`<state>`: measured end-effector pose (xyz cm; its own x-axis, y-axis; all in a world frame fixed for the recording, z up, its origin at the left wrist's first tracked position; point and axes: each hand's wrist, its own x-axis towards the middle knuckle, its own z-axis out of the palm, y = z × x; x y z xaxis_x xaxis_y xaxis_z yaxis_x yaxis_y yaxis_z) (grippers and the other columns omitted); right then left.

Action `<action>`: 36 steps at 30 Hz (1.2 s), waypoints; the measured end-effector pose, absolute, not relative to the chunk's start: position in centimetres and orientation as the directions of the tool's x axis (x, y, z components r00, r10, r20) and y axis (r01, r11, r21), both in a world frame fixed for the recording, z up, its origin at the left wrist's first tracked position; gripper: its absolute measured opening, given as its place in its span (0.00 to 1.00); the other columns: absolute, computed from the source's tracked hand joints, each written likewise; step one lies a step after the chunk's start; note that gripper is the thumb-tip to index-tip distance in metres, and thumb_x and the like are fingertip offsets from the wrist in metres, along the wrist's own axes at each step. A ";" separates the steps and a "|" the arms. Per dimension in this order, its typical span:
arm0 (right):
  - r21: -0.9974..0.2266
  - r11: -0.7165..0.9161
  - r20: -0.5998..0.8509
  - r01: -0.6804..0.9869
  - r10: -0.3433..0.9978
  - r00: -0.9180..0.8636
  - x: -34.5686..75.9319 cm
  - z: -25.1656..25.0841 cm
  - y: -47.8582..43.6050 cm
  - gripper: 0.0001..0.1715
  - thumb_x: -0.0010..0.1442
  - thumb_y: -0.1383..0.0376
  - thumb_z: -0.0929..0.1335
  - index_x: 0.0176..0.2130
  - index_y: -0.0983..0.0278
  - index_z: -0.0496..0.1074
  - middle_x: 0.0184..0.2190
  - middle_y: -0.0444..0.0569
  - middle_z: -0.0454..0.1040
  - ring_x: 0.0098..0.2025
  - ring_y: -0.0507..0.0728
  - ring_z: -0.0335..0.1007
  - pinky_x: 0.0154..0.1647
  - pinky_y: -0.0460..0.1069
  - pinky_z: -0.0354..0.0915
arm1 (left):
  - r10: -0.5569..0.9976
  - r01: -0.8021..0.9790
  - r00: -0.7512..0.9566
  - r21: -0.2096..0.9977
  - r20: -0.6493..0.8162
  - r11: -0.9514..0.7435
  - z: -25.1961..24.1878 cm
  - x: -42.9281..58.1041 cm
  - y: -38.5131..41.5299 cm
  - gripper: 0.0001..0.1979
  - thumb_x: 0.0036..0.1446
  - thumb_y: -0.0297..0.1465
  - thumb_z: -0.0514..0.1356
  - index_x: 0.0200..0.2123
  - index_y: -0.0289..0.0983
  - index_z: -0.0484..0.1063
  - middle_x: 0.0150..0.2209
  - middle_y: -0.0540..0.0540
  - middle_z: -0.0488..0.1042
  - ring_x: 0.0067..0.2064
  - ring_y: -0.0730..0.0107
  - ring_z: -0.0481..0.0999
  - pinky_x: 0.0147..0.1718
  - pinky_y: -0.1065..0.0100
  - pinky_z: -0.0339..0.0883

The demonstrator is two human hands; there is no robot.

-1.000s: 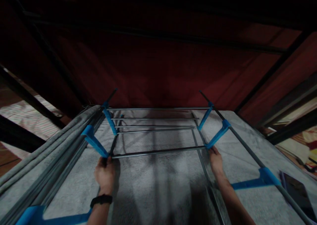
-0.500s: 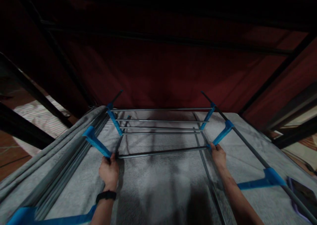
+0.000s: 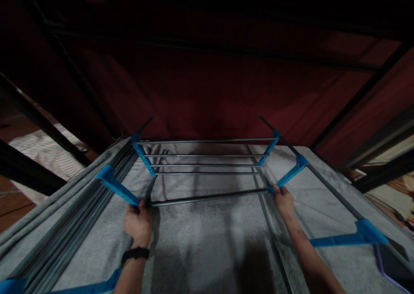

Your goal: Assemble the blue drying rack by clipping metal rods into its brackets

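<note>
Grey blanket [image 3: 207,229], blue-jointed metal rack [image 3: 207,173] between and beyond the hands [image 3: 138,222] [image 3: 285,203], gripping it at both ends of one crossbar [image 3: 210,197]

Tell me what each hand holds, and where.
Left hand and right hand grip the grey metal tube rack, each at the lower end of a blue plastic bracket.

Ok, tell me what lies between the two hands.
In the head view, a metal rod runs between the left hand and right hand, with grey cloth below; a lengthwise tube shows nearer the right.
</note>
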<state>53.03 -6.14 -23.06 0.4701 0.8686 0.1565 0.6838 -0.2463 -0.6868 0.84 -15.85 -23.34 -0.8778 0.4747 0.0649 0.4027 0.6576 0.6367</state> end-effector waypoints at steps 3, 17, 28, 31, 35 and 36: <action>-0.681 -0.264 0.154 0.683 0.860 0.486 52.7 -23.0 -6.2 0.37 0.61 0.41 0.55 0.41 0.66 0.76 0.36 0.63 0.80 0.38 0.65 0.73 0.39 0.55 0.62 | 0.489 0.417 -0.870 0.628 0.066 0.657 -23.5 0.7 -15.9 0.14 0.66 0.41 0.54 0.40 0.37 0.72 0.31 0.38 0.76 0.30 0.60 0.66 0.29 0.63 0.52; -0.658 -0.250 0.131 0.710 0.891 0.435 53.3 -22.7 -5.5 0.35 0.63 0.43 0.55 0.39 0.66 0.76 0.36 0.64 0.80 0.39 0.66 0.75 0.37 0.53 0.61 | 0.492 0.405 -0.866 0.698 0.086 0.591 -23.5 1.1 -15.9 0.13 0.65 0.41 0.57 0.35 0.38 0.71 0.24 0.49 0.64 0.26 0.68 0.56 0.26 0.66 0.48; -0.536 -0.330 0.094 0.777 0.891 0.443 53.3 -23.2 -5.7 0.31 0.68 0.50 0.55 0.45 0.67 0.76 0.39 0.65 0.81 0.42 0.66 0.76 0.38 0.53 0.60 | 0.489 0.399 -0.869 0.691 0.075 0.603 -23.1 1.5 -15.9 0.13 0.65 0.41 0.56 0.32 0.39 0.67 0.24 0.52 0.57 0.27 0.69 0.54 0.27 0.66 0.46; -0.525 -0.332 0.078 0.783 0.898 0.433 53.1 -23.4 -5.8 0.30 0.69 0.51 0.55 0.45 0.68 0.76 0.40 0.66 0.81 0.43 0.66 0.76 0.39 0.52 0.61 | 0.515 0.423 -0.853 0.682 0.078 0.597 -22.9 1.7 -16.0 0.12 0.65 0.40 0.56 0.33 0.39 0.67 0.24 0.52 0.58 0.27 0.69 0.53 0.28 0.66 0.47; -0.580 -0.326 0.066 0.747 0.895 0.442 53.1 -23.6 -5.9 0.32 0.68 0.50 0.55 0.46 0.68 0.75 0.41 0.66 0.80 0.45 0.67 0.76 0.42 0.53 0.63 | 0.533 0.442 -0.842 0.666 0.078 0.601 -22.6 1.8 -16.0 0.12 0.66 0.40 0.55 0.34 0.39 0.67 0.26 0.50 0.63 0.28 0.68 0.55 0.29 0.65 0.48; -0.599 -0.326 0.055 0.731 0.894 0.444 53.1 -23.6 -5.8 0.32 0.67 0.50 0.55 0.47 0.68 0.75 0.42 0.66 0.80 0.46 0.67 0.76 0.43 0.54 0.64 | 0.534 0.443 -0.842 0.658 0.073 0.609 -22.6 1.8 -16.0 0.12 0.66 0.40 0.55 0.34 0.39 0.68 0.26 0.49 0.64 0.28 0.67 0.56 0.29 0.65 0.49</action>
<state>53.10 -5.85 -23.57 0.4440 0.8943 0.0552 0.7312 -0.3261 -0.5991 1.79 -16.03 -22.56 -0.8425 0.5337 0.0734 0.4433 0.6092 0.6575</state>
